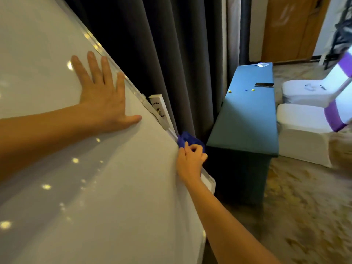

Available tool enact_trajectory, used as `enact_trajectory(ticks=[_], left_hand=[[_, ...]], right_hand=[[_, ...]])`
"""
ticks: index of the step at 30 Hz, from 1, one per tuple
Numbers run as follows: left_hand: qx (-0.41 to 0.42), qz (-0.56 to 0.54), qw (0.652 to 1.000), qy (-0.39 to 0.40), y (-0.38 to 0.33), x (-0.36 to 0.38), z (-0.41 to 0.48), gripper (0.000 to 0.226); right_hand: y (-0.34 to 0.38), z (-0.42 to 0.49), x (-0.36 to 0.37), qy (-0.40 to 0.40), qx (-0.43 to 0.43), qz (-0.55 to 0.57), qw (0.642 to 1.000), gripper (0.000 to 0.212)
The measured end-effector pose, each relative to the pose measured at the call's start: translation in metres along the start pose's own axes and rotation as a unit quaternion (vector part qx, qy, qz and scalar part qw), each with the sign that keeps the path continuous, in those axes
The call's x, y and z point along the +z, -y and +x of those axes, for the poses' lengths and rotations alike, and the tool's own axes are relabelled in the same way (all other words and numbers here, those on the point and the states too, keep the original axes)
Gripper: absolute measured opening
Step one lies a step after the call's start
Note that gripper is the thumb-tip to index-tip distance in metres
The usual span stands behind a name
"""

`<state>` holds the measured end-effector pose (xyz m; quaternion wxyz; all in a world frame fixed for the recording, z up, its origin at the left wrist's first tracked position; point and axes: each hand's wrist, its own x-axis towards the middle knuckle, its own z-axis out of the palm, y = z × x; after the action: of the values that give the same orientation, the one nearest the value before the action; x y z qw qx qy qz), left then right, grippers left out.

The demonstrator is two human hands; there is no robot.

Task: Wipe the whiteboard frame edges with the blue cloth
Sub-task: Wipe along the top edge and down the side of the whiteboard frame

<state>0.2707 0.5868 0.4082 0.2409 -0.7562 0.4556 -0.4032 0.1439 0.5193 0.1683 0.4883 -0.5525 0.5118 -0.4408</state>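
Note:
The whiteboard (80, 187) fills the left of the view, its glossy white face tilted, with a pale frame edge (133, 90) running diagonally down to the right. My left hand (102, 96) lies flat on the board face, fingers spread, close to that edge. My right hand (190, 161) grips the bunched blue cloth (187, 138) and presses it against the frame's right edge, low down near a white bracket. Most of the cloth pokes out above my fingers.
Dark grey curtains (171, 54) hang right behind the board. A long table with a teal cover (245, 119) stands to the right, holding a phone (264, 84) and small coloured bits. White-covered chairs with purple sashes (304, 121) sit beyond it. Patterned carpet (304, 216) covers the floor.

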Motion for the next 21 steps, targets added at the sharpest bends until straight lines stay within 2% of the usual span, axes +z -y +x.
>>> enact_trajectory(ticks=[2,4,5,7,10,12,14,18,21], left_hand=[[-0.008,0.003,1.000,0.008,-0.006,-0.002,-0.003,0.125],[-0.007,0.001,1.000,0.010,-0.010,-0.004,-0.005,0.123],[-0.005,-0.004,1.000,0.012,-0.011,-0.006,-0.005,0.122],[0.001,-0.014,1.000,0.015,-0.011,-0.008,-0.005,0.120],[-0.002,-0.016,1.000,0.022,-0.012,-0.007,-0.005,0.121],[-0.007,-0.017,1.000,0.025,-0.015,-0.008,-0.008,0.122],[-0.014,-0.014,0.999,0.025,-0.019,-0.008,-0.009,0.124],[-0.011,-0.019,0.999,0.032,-0.030,-0.011,-0.012,0.124],[0.013,-0.012,1.000,0.026,-0.038,-0.005,-0.013,0.124]], right_hand=[[0.031,-0.005,0.015,0.035,-0.091,0.004,0.995,0.040],[0.038,-0.007,0.022,0.067,-0.185,-0.084,0.977,0.051],[0.030,-0.005,0.020,0.083,-0.202,-0.132,0.967,0.054],[-0.004,-0.004,0.008,0.108,-0.175,-0.181,0.962,0.054],[-0.049,0.002,-0.014,0.140,-0.052,-0.179,0.972,0.059],[-0.050,0.006,-0.021,0.155,-0.010,-0.166,0.974,0.069],[-0.034,0.005,-0.015,0.163,-0.054,-0.150,0.974,0.082],[-0.012,-0.006,0.007,0.179,-0.181,-0.157,0.954,0.067],[-0.044,-0.005,-0.009,0.168,-0.158,-0.201,0.952,0.073]])
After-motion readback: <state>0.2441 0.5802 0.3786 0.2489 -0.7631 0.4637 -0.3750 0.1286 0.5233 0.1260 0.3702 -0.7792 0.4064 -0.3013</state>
